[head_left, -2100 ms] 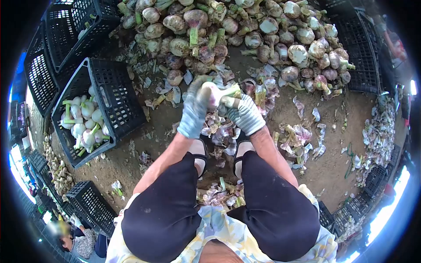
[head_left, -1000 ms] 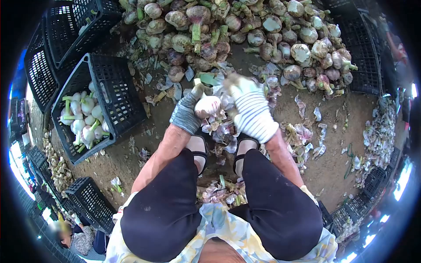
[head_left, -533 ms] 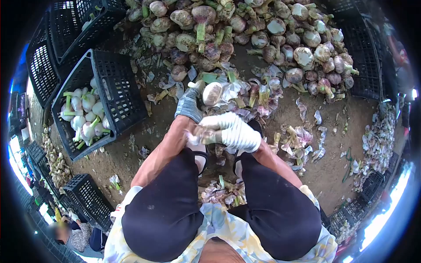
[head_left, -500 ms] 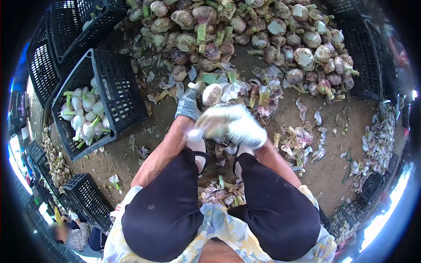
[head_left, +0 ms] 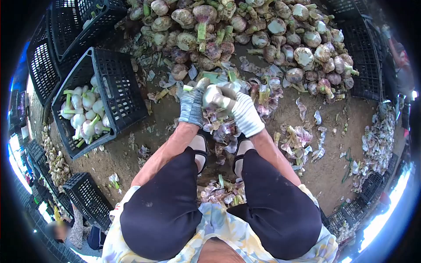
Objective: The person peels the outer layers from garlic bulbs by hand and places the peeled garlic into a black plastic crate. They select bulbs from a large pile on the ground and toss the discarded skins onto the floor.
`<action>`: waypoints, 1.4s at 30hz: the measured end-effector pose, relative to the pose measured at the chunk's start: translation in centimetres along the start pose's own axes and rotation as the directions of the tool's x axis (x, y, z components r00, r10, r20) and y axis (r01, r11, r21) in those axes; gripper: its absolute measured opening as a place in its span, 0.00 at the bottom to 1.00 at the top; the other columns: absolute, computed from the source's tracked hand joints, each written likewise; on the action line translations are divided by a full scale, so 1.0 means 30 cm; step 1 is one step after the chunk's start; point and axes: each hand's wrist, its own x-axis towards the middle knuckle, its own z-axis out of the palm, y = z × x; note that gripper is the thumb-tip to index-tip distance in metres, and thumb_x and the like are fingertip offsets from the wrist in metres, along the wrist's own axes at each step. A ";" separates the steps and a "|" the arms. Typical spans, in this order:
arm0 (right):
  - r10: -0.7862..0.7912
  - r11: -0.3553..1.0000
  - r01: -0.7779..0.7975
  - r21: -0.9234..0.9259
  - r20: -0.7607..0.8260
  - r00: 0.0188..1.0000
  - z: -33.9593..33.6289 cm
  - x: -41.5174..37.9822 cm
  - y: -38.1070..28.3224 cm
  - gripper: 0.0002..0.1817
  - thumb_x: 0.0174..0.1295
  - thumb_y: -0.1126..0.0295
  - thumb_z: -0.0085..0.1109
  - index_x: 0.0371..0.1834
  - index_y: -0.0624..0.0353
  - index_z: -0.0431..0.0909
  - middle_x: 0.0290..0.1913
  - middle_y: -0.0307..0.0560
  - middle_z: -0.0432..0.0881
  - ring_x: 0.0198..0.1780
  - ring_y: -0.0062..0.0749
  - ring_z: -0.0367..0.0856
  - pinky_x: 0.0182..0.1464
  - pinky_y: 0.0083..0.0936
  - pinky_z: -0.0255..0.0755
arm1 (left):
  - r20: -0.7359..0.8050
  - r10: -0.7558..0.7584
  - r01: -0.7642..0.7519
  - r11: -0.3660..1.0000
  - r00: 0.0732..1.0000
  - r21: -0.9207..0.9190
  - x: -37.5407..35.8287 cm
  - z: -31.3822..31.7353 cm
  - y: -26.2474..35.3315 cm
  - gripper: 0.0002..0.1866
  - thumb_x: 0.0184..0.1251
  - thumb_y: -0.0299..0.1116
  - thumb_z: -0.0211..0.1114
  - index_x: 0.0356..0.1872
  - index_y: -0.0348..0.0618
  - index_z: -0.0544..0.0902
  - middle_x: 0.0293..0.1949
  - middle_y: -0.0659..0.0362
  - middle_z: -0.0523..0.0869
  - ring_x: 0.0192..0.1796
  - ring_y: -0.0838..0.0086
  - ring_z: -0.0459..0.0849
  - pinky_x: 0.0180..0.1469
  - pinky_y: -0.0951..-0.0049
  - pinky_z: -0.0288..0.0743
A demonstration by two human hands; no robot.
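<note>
A pale garlic bulb [head_left: 210, 94] sits between my two hands, above the ground in front of my feet. My left hand [head_left: 192, 104], in a grey striped glove, is closed around its left side, and a short cut stem end [head_left: 187, 88] pokes out by the fingers. My right hand [head_left: 244, 112], in a white striped glove, has its bent fingers closed on the bulb's right side. Part of the bulb is hidden by the fingers. Loose purple-white garlic skins [head_left: 224, 128] lie just below the hands.
A large heap of unpeeled garlic [head_left: 263, 39] lies ahead. To the left, a tilted black crate [head_left: 120, 87] holds cleaned white bulbs [head_left: 85, 111]. More black crates [head_left: 362, 57] stand around. Peeled skins [head_left: 298, 140] litter the ground at right. Another person [head_left: 79, 230] is at lower left.
My right hand, blurred and lower over my left wrist before, has moved up and right onto the bulb. My left hand has shifted slightly, keeping hold of the bulb.
</note>
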 end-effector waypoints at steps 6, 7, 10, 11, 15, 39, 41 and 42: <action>0.159 0.853 -0.210 0.478 0.145 0.977 -0.041 0.006 0.024 0.18 0.60 0.62 0.57 0.48 0.62 0.74 0.34 0.44 0.81 0.33 0.32 0.82 0.35 0.30 0.78 | 0.420 0.198 -0.109 0.968 0.886 -0.226 -0.072 0.001 0.061 0.18 0.60 0.34 0.63 0.48 0.34 0.75 0.42 0.53 0.81 0.39 0.71 0.82 0.40 0.70 0.79; 0.160 0.853 -0.210 0.478 0.145 0.977 -0.048 0.010 0.020 0.18 0.60 0.62 0.57 0.48 0.62 0.74 0.34 0.44 0.81 0.33 0.32 0.82 0.35 0.30 0.78 | 0.419 0.198 -0.108 0.968 0.886 -0.227 -0.068 -0.013 0.063 0.18 0.60 0.34 0.63 0.48 0.34 0.75 0.42 0.53 0.81 0.39 0.71 0.82 0.40 0.70 0.79; 0.226 0.941 -0.180 0.288 -0.136 0.965 -0.063 0.016 0.010 0.19 0.58 0.62 0.59 0.50 0.60 0.73 0.31 0.39 0.78 0.29 0.26 0.77 0.32 0.27 0.79 | 0.540 -0.047 0.146 0.979 0.840 -0.142 -0.070 -0.056 0.066 0.18 0.61 0.35 0.63 0.49 0.37 0.75 0.43 0.52 0.81 0.41 0.71 0.81 0.43 0.71 0.79; 0.228 0.941 -0.182 0.284 -0.137 0.964 -0.058 0.012 0.012 0.19 0.58 0.62 0.59 0.50 0.60 0.73 0.31 0.39 0.78 0.29 0.26 0.77 0.32 0.27 0.79 | 0.540 -0.046 0.147 0.978 0.840 -0.146 -0.069 -0.054 0.053 0.18 0.61 0.35 0.63 0.49 0.37 0.75 0.43 0.52 0.81 0.41 0.71 0.81 0.43 0.71 0.79; -0.015 0.999 0.019 0.026 -0.152 0.988 -0.011 0.010 0.031 0.17 0.55 0.60 0.62 0.42 0.59 0.77 0.35 0.40 0.79 0.33 0.23 0.77 0.30 0.19 0.75 | 0.295 0.057 -0.101 0.986 0.954 0.136 -0.079 -0.028 0.019 0.12 0.62 0.32 0.62 0.43 0.37 0.78 0.40 0.55 0.82 0.38 0.74 0.81 0.40 0.75 0.78; -0.056 0.998 0.053 -0.031 -0.102 0.993 -0.035 0.021 0.071 0.27 0.52 0.64 0.65 0.54 0.63 0.69 0.44 0.43 0.76 0.40 0.23 0.78 0.33 0.18 0.76 | 0.011 0.078 -0.078 0.997 0.997 0.024 -0.073 0.044 0.010 0.10 0.54 0.26 0.67 0.36 0.37 0.78 0.30 0.59 0.81 0.29 0.76 0.80 0.30 0.76 0.75; -0.038 0.990 0.019 -0.141 -0.134 0.990 -0.021 0.030 0.070 0.27 0.52 0.63 0.66 0.53 0.63 0.70 0.43 0.42 0.77 0.38 0.22 0.78 0.32 0.17 0.75 | -0.011 0.054 -0.054 0.998 0.998 0.023 -0.072 0.044 0.015 0.10 0.54 0.26 0.67 0.36 0.37 0.78 0.30 0.58 0.81 0.28 0.76 0.80 0.28 0.77 0.75; -0.037 0.990 0.019 -0.141 -0.129 0.991 -0.021 0.037 0.072 0.27 0.52 0.63 0.66 0.53 0.63 0.70 0.43 0.42 0.77 0.38 0.22 0.78 0.32 0.17 0.75 | -0.008 0.053 -0.053 0.999 0.999 0.009 -0.074 0.039 0.019 0.10 0.54 0.26 0.68 0.35 0.37 0.77 0.29 0.58 0.81 0.28 0.75 0.80 0.27 0.76 0.76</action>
